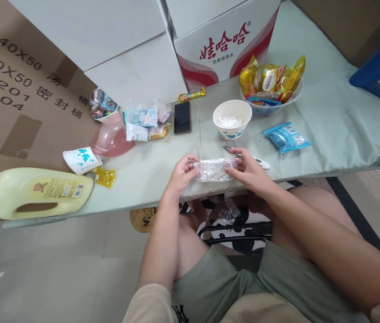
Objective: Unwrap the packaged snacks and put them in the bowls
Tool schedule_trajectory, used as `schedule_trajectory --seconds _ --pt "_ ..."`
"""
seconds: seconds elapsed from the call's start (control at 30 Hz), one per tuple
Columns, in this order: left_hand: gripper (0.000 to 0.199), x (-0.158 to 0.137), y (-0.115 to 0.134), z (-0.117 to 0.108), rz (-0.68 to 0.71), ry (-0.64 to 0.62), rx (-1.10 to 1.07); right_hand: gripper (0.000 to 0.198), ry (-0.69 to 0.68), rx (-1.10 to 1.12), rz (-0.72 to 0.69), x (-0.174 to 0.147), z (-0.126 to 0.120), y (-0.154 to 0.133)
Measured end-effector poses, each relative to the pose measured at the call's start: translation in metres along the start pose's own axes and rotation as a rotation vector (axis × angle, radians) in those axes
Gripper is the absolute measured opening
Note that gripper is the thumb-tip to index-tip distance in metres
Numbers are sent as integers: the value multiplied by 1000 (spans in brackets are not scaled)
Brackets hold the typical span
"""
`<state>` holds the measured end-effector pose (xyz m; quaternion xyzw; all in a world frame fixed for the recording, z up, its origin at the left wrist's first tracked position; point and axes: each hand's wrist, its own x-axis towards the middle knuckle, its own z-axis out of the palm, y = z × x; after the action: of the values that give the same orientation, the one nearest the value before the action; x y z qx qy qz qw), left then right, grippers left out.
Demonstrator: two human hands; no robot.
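Between my two hands is a small rectangular bundle of clear bubble wrap, held level at the table's front edge. My left hand pinches its left end, thumb in front and fingers behind. At the other end my right hand grips it the same way. What the wrap contains, if anything, I cannot make out. Partly behind my right hand lies a white-handled tool with a dark tip. Beyond it stands a white paper bowl with clear crumpled plastic inside.
A black phone, a yellow snack stick and small packets lie at the back. Right are a blue packet and a clear bowl of snacks. A tipped paper cup and yellow jug lie left. Boxes stand behind.
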<state>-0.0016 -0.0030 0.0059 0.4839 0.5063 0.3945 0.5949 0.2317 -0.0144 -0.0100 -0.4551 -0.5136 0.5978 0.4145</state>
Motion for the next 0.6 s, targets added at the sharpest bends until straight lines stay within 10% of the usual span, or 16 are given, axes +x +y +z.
schedule_trajectory --seconds 0.6 --pt "17 5 -2 5 92 71 249 34 182 -239 -34 -2 -3 -3"
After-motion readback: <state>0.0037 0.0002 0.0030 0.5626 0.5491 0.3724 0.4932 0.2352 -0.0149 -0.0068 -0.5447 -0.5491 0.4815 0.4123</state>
